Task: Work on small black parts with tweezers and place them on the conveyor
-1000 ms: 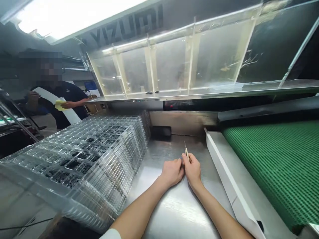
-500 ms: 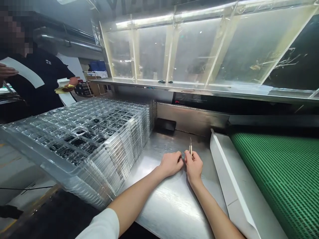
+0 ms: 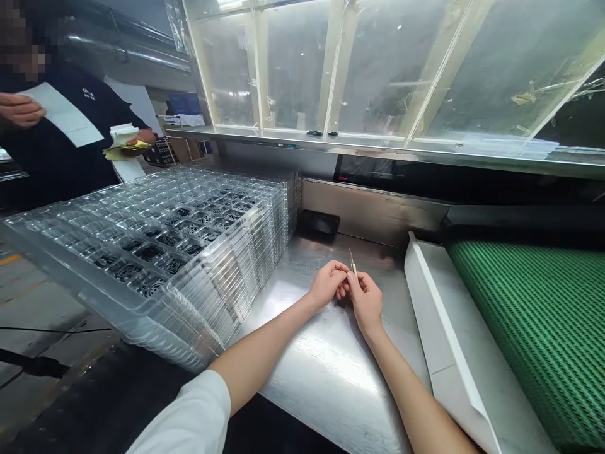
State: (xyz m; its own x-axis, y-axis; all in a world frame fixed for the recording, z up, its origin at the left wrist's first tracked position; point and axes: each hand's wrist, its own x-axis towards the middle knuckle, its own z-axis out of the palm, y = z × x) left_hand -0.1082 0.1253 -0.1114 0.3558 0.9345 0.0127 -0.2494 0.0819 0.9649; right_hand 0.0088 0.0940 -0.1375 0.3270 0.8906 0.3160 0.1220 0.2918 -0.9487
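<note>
Head view, stacked clear trays (image 3: 155,252), black parts (image 3: 150,253) inside, hands (image 3: 366,302) at tweezers (image 3: 353,263)

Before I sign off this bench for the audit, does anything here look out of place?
Yes: brown scraps cling to the clear panel at upper right. They look like stuck debris on an otherwise plain surface, though I can't tell which side they're on.

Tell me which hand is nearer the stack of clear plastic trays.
Left. The left hand is nearer, set apart from the stack of clear plastic trays; the right hand, pinching tweezers, lies on the left hand's far side from the stack.
</note>
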